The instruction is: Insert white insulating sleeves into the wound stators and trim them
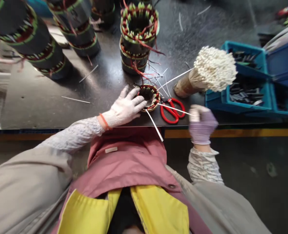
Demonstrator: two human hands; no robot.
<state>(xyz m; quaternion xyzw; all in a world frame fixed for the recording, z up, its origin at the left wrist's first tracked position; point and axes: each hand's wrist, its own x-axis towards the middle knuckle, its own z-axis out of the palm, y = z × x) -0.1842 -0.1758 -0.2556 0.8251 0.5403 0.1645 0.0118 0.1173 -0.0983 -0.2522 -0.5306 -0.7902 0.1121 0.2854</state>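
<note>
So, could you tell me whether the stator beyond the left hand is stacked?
Yes, stacked: the upper wound stator sits on a lower one.

On the desk (43,107) I have my left hand (124,107) against a small stator (148,97), scissors (172,110) just right of it, and my right hand (202,125) pinching a stick (175,109) over them. Two stacked stators (138,37) behind, more stators (29,42) back left, a bundle of sticks (204,73) and crates (239,100) right.

Left hand (125,109) in white knit glove, fingers spread on small wound stator (148,97), right hand (202,125) in purple glove, blurred, at end of white stick (175,109), red scissors (172,111) just below stick, white-tipped stick bundle (208,71) to right
</note>
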